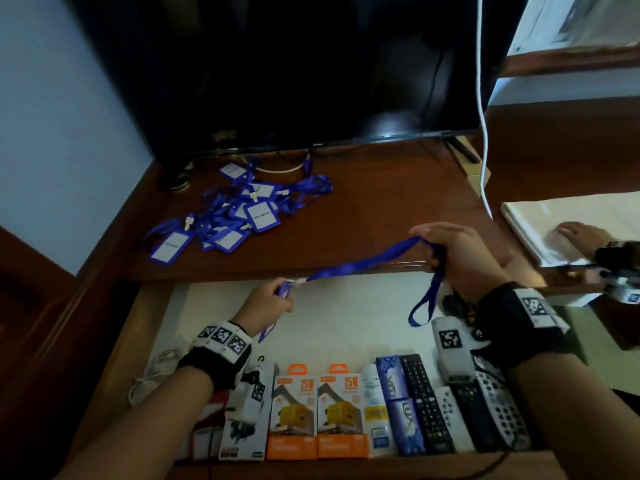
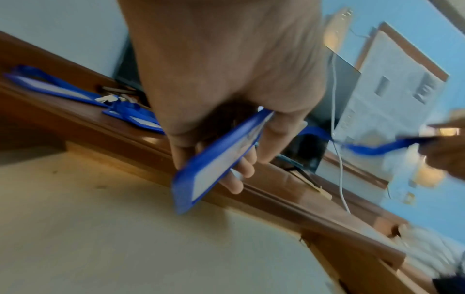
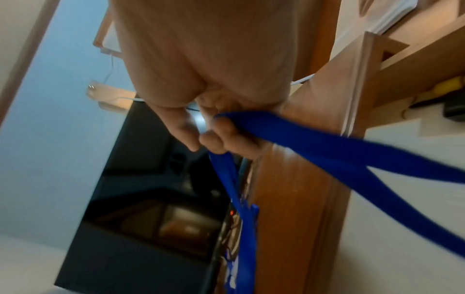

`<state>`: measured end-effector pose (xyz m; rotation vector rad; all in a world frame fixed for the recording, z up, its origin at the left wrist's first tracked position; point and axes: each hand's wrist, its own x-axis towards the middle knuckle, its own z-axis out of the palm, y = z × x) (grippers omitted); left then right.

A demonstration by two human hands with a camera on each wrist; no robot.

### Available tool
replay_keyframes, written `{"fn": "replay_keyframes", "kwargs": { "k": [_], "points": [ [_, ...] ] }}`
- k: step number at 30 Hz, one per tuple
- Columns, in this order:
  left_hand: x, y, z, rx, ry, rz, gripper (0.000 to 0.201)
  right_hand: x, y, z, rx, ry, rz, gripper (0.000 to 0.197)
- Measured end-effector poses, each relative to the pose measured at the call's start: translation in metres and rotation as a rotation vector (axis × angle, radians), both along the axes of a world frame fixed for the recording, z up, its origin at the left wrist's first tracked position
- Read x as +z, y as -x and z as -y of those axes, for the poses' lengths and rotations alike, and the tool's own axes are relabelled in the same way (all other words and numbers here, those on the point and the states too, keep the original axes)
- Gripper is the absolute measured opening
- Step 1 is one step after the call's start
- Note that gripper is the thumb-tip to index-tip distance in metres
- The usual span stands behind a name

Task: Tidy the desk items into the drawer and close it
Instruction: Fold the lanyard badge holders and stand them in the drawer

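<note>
Left hand (image 1: 265, 303) grips badge holder (image 2: 216, 161), right hand (image 1: 450, 252) pinches its lanyard (image 1: 360, 263) taut over open drawer (image 1: 346, 317); next, prob fold & lay it inside

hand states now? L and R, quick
Left hand: closed, gripping the blue badge holder.
Right hand: closed, gripping the blue lanyard strap stretched between both hands.

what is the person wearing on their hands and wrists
Both forearms are bare, with no sleeves in view. The left hand and right hand wear no gloves. Each wrist carries a black strap: the left wrist band and right wrist band hold white blocks printed with black-and-white square code markers. No rings show on the fingers.
</note>
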<state>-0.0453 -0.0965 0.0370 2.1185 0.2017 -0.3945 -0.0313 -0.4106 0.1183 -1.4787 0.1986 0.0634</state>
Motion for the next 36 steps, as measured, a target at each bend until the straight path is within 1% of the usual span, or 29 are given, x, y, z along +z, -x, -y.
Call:
{"fn": "replay_keyframes", "kwargs": {
  "k": [2,3,5,7,8,9,11,13,15,16,17,18,20,23,25,26,28,30,33,36],
  "points": [
    [-0.002,0.009,0.008,0.089,0.098,-0.033,0.033,-0.012,0.001,-0.007,-0.020,0.063,-0.009,0.018],
    [-0.003,0.015,0.012,0.107,0.132,-0.054,0.031,-0.019,0.000,-0.011,-0.035,0.136,-0.024,0.016],
    [-0.001,0.029,0.019,0.099,0.161,-0.089,0.025,-0.040,-0.001,-0.020,-0.063,0.308,-0.056,0.018],
    [0.005,0.040,0.026,0.051,0.209,-0.122,0.019,-0.058,0.002,-0.034,-0.009,0.435,-0.073,0.019],
    [0.010,0.044,0.029,0.009,0.233,-0.134,0.017,-0.065,0.005,-0.043,0.057,0.415,-0.078,0.019],
    [0.016,0.047,0.033,-0.042,0.240,-0.143,0.015,-0.070,0.011,-0.053,0.137,0.355,-0.085,0.018],
    [0.024,0.049,0.042,-0.099,0.242,-0.154,0.017,-0.069,0.028,-0.072,0.303,0.248,-0.062,0.016],
    [0.028,0.049,0.052,-0.072,0.198,-0.124,0.024,-0.068,0.037,-0.083,0.445,0.191,-0.038,0.025],
    [0.027,0.048,0.060,-0.026,0.131,-0.060,0.040,-0.069,0.038,-0.086,0.539,0.140,-0.068,0.039],
    [0.027,0.048,0.064,-0.009,0.100,-0.031,0.044,-0.069,0.036,-0.085,0.559,0.124,-0.090,0.045],
    [0.026,0.048,0.067,0.012,0.079,-0.005,0.042,-0.068,0.033,-0.083,0.564,0.117,-0.106,0.049],
    [0.024,0.049,0.069,0.044,0.067,0.018,0.034,-0.068,0.031,-0.080,0.563,0.119,-0.109,0.049],
    [0.024,0.051,0.072,0.106,0.089,0.057,0.021,-0.067,0.028,-0.073,0.541,0.108,-0.101,0.042],
    [0.025,0.051,0.077,0.215,0.231,0.100,0.016,-0.071,0.032,-0.066,0.511,0.052,-0.111,0.034],
    [0.027,0.049,0.082,0.322,0.374,0.083,0.019,-0.076,0.038,-0.066,0.542,0.032,-0.120,0.028],
    [0.029,0.047,0.084,0.372,0.454,0.078,0.017,-0.077,0.040,-0.067,0.566,0.022,-0.120,0.026],
    [0.034,0.042,0.090,0.439,0.579,0.086,0.010,-0.075,0.040,-0.067,0.597,0.020,-0.119,0.029],
    [0.037,0.036,0.093,0.508,0.664,0.099,0.009,-0.069,0.036,-0.064,0.619,0.036,-0.108,0.034],
    [0.038,0.030,0.096,0.572,0.699,0.132,0.012,-0.063,0.034,-0.064,0.643,0.037,-0.077,0.033],
    [0.035,0.030,0.095,0.581,0.676,0.147,0.017,-0.063,0.039,-0.071,0.597,0.005,-0.070,0.029]
  ]
}}
